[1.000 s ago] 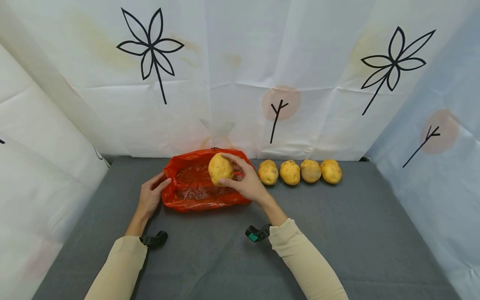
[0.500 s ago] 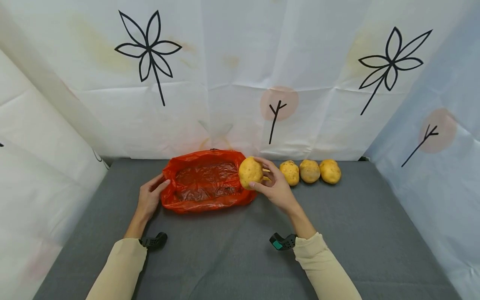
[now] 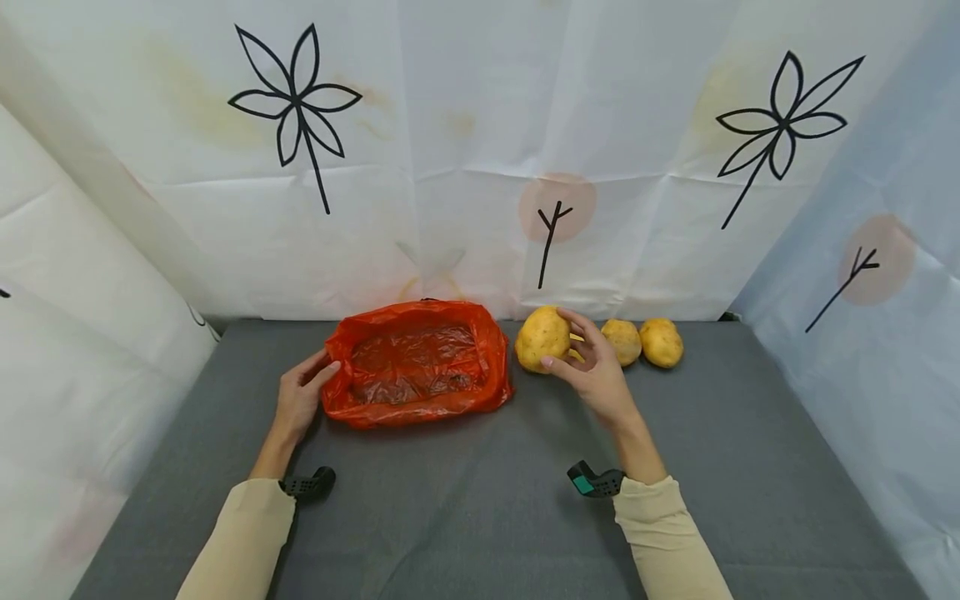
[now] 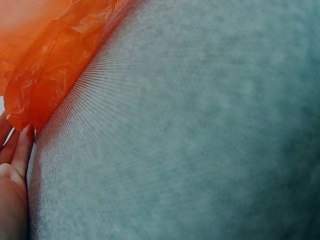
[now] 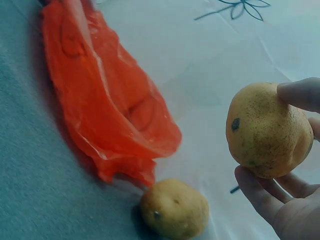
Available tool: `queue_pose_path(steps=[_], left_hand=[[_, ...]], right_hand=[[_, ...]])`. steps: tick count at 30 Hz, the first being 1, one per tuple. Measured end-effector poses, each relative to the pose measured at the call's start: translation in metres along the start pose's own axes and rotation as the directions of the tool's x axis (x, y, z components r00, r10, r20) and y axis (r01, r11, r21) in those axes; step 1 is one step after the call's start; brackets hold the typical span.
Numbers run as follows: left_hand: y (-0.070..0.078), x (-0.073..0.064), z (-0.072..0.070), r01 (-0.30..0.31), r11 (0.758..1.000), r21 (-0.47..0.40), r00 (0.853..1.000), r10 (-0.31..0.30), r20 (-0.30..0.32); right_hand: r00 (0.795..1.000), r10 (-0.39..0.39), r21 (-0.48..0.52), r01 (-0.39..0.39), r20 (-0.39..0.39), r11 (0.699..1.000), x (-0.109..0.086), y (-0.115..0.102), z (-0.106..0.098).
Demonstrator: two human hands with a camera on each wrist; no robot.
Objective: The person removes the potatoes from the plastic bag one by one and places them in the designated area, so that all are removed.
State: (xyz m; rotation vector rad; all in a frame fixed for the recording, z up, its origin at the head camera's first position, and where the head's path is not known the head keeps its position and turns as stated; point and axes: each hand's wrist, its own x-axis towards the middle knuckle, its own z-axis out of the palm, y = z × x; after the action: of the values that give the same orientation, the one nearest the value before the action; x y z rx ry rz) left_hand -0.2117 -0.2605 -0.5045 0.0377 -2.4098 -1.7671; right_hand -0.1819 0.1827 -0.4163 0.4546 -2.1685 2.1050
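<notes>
My right hand (image 3: 600, 379) holds a yellow potato (image 3: 542, 337) between thumb and fingers, just right of the red plastic bag (image 3: 416, 408). In the right wrist view the held potato (image 5: 265, 132) has a dark spot on its skin and appears well apart from the bag. Another potato (image 5: 175, 209) rests on the table close to the bag's end. At the bag's left side, my left hand (image 3: 298, 396) holds its edge, the thumb lying over the rim. The bag's wide mouth faces up, and its crinkled inside shows no potato.
Two potatoes (image 3: 621, 342) (image 3: 662, 342) sit side by side at the back of the grey-covered table (image 3: 450, 517). Others in that row are mostly hidden behind my right hand and its potato. White printed cloth (image 3: 465, 150) rises behind and at both sides.
My right hand has moved right with the potato, from over the bag to the front of the potato row. My left hand has stayed at the bag's left edge.
</notes>
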Motion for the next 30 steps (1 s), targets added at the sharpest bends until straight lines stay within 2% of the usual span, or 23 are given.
queue_pose_path(steps=[9, 14, 23, 26, 30], left_hand=[[-0.003, 0.002, 0.000, -0.003, 1.000, 0.003, 1.000, 0.003, -0.003], [-0.003, 0.003, 0.000, -0.010, 1.000, 0.002, 1.000, 0.010, 0.002], [-0.001, 0.004, 0.000, -0.018, 1.000, -0.011, 1.000, 0.018, 0.004], [-0.001, 0.004, 0.001, -0.016, 1.000, -0.015, 1.000, 0.017, 0.005], [-0.003, 0.004, 0.001, -0.019, 0.999, -0.035, 1.000, 0.019, 0.002]], right_hand=[[0.999, 0.002, -0.014, -0.003, -0.051, 1.000, -0.005, 0.001, -0.017], [0.992, -0.029, -0.042, 0.024, -0.119, 0.999, -0.008, 0.000, -0.033], [0.974, -0.091, 0.002, 0.093, -0.206, 0.996, -0.016, -0.010, -0.066], [0.971, -0.083, -0.028, 0.079, -0.222, 0.996, -0.019, -0.013, -0.077], [0.979, -0.041, -0.067, 0.029, -0.201, 0.997, -0.022, -0.014, -0.096]])
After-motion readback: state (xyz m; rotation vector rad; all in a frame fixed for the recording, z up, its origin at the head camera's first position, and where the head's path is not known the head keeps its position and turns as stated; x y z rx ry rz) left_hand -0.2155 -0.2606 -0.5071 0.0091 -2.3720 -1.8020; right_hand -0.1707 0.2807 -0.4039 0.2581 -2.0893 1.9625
